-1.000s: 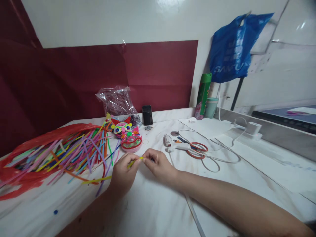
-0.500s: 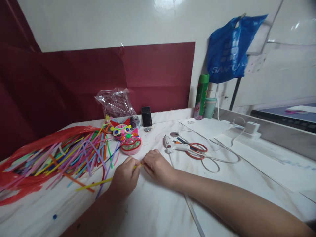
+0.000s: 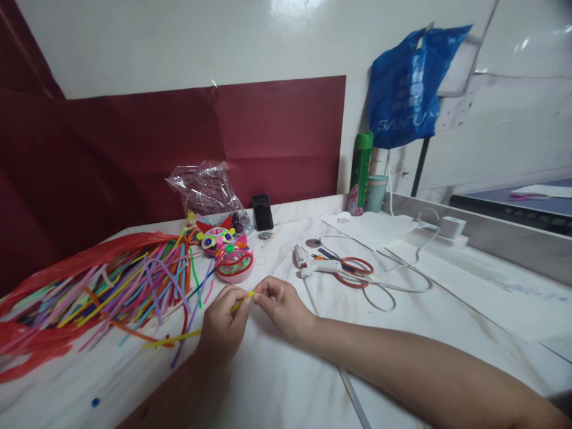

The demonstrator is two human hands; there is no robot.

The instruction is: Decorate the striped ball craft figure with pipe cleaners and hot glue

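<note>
Pinching the near end of a yellow pipe cleaner (image 3: pixel 196 335), the left hand (image 3: pixel 221 325) and right hand (image 3: pixel 281 307) are meeting fingertip to fingertip just in front of the pink craft mask (image 3: pixel 232 262); its length is trailing leftward past the left hand, toward the colourful pile (image 3: pixel 111 286).

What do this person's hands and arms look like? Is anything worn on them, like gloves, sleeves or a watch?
Both are bare. The left hand and the right hand wear no gloves, and no rings show on the fingers. Neither forearm has a sleeve as far as the frame shows, and no watch or bracelet appears at the wrists. No markings are visible.
</note>
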